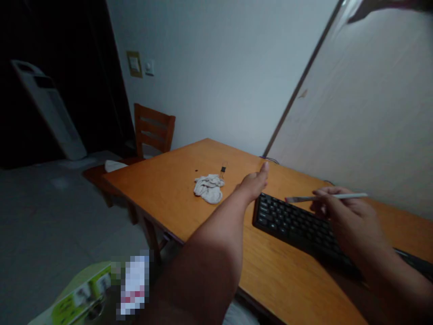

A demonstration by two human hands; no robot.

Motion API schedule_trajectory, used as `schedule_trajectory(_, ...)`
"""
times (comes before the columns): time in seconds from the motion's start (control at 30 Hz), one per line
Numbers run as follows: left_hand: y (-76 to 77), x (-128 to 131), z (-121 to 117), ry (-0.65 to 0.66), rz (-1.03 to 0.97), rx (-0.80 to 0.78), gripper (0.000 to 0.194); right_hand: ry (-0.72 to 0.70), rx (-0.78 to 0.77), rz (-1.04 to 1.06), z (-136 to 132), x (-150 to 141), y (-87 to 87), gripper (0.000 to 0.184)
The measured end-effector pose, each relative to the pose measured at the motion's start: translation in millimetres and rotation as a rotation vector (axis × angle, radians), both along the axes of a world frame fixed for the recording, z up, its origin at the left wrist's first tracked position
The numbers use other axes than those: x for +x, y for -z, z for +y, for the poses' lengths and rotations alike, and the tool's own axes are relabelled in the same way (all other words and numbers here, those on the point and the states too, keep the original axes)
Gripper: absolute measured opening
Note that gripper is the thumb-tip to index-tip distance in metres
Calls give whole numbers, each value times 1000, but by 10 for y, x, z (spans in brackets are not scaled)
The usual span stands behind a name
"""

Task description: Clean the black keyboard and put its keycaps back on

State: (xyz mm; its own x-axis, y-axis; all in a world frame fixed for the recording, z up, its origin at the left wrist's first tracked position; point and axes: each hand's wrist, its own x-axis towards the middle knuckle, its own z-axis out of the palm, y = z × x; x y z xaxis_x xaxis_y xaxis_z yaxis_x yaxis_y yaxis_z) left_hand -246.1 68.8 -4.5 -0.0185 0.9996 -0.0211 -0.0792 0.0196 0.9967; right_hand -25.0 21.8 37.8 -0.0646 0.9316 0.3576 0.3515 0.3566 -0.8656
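A black keyboard [294, 223] lies slanted across the wooden table in front of me. My left hand [253, 184] is by the keyboard's far left corner, thumb stretched out, holding nothing that I can see. Its other fingers are partly hidden, and whether they touch the keyboard I cannot tell. Over the keys, my right hand [348, 214] grips a slim paintbrush [304, 198] with a pale handle. The brush's reddish tip points left, above the upper rows of keys. My right forearm covers part of the keyboard's right side.
A crumpled whitish cloth [209, 188] lies on the table [176, 180], beside a small black object with thin wire-like ends [223, 169]. A wooden chair [154, 128] stands at the far left corner. Dark cables [272, 160] run along the wall edge. A green packet [81, 293] is at lower left.
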Motion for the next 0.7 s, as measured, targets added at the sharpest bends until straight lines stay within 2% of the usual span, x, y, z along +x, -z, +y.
schedule_trajectory(0.13,9,13,1,-10,-78,2,97,-86,-78,30,42,-127,-5,32)
schedule_trajectory(0.4,-75,8,-98,98,-135,-40,103,-249,-155,0,16,-413,-79,39)
schedule_trajectory(0.6,-117,16,-118,124,-117,-64,104,-346,-170,-8,84,-588,30,36)
schedule_trajectory(0.7,-130,28,-134,125,-113,-72,103,-391,-133,-124,165,-577,86,33)
